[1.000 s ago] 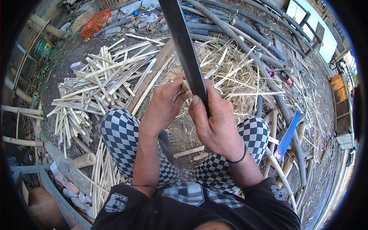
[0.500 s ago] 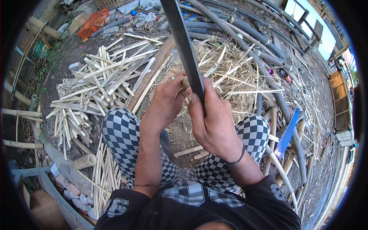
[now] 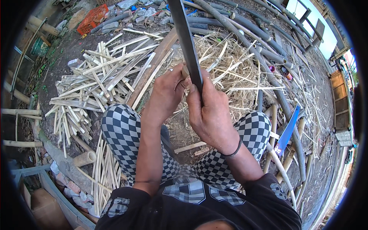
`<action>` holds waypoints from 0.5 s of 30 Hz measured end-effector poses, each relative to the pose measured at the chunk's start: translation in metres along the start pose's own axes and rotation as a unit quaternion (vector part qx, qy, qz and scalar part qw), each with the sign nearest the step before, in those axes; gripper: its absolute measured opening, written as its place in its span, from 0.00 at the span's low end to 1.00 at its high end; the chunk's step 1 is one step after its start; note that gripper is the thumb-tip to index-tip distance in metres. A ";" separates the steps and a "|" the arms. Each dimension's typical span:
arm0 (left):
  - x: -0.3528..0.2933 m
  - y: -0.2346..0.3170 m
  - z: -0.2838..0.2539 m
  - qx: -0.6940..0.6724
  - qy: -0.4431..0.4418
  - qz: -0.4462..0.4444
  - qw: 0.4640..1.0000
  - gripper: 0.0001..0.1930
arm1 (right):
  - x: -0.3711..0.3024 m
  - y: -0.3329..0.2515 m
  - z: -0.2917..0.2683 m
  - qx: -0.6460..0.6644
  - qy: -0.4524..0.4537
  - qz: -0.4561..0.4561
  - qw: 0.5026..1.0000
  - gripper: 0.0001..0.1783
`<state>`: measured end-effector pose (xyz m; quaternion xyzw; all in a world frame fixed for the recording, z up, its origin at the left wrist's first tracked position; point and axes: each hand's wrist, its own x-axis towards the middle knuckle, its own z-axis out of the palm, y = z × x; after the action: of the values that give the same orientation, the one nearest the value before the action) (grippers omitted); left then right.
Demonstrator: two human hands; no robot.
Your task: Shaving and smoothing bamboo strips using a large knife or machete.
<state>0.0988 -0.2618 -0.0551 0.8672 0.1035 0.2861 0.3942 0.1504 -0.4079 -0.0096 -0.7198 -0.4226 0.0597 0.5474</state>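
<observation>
My right hand [image 3: 213, 119] is wrapped round the near end of a long dark blade [image 3: 186, 42], its thumb laid along the metal. The blade points up and away from me, and its far end runs out of view. My left hand [image 3: 165, 94] pinches a small pale bamboo strip [image 3: 185, 71] against the blade's left side. Only the strip's end shows between the fingers; the rest is hidden. Both hands are close together above my knees. Beyond them lies a heap of thin bamboo shavings [image 3: 234, 63].
A pile of split bamboo strips [image 3: 96, 76] spreads at left beside a brown plank [image 3: 153, 69]. More strips [image 3: 105, 174] lie by my left knee. A blue saw [image 3: 287, 132] rests right, near long bamboo poles [image 3: 281, 92]. An orange crate [image 3: 92, 19] stands far left.
The blade and both hands have shifted slightly, the blade's upper part moving a little right in the picture. More of the bamboo strip's end shows. Both grips stay the same.
</observation>
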 end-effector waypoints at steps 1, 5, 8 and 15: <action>0.002 0.002 -0.001 0.001 0.001 0.001 1.000 0.18 | 0.002 0.000 -0.002 0.001 0.001 -0.002 1.000 0.19; -0.003 0.019 -0.005 0.010 -0.003 -0.018 1.000 0.17 | -0.005 -0.004 -0.005 0.009 0.010 0.007 1.000 0.20; 0.008 0.011 -0.008 -0.005 -0.012 -0.038 0.999 0.15 | 0.006 -0.001 0.000 0.016 0.010 -0.002 1.000 0.19; 0.005 0.001 -0.007 0.022 0.004 0.017 1.000 0.12 | 0.003 0.000 0.000 -0.010 -0.012 0.009 1.000 0.21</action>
<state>0.0986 -0.2555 -0.0488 0.8762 0.0968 0.2934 0.3700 0.1522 -0.4061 -0.0091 -0.7284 -0.4230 0.0691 0.5346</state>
